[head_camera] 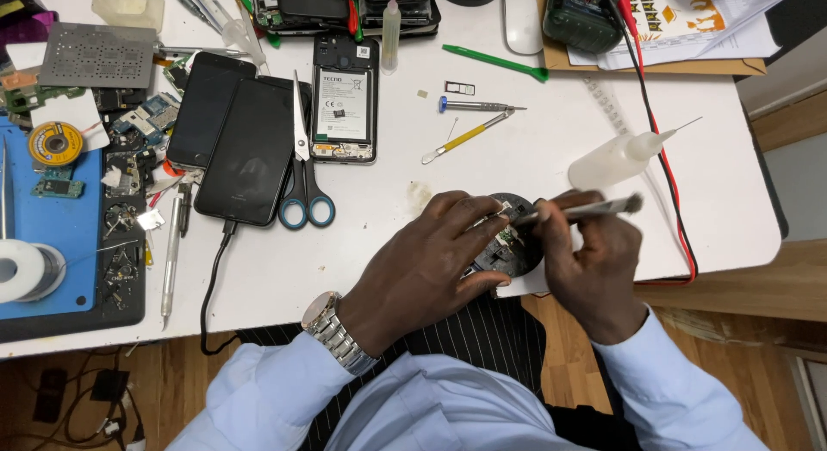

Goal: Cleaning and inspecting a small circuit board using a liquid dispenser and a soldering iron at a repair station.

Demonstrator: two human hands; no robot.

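Left hand (431,261) fingers curled gripping round dark device (510,244), right hand (590,261) fingers pinching tweezers (586,210)

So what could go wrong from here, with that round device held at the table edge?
The round black device sits at the white table's front edge, steadied only by the left hand; a slip could drop it. The right hand works a thin tool beside the squeeze bottle, which an elbow nudge might tip.

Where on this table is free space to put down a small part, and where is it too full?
Free: the white table between the scissors, the yellow tool and the left hand; also right of the squeeze bottle, past the red wire. Crowded: the left side, around the phones and blue mat.
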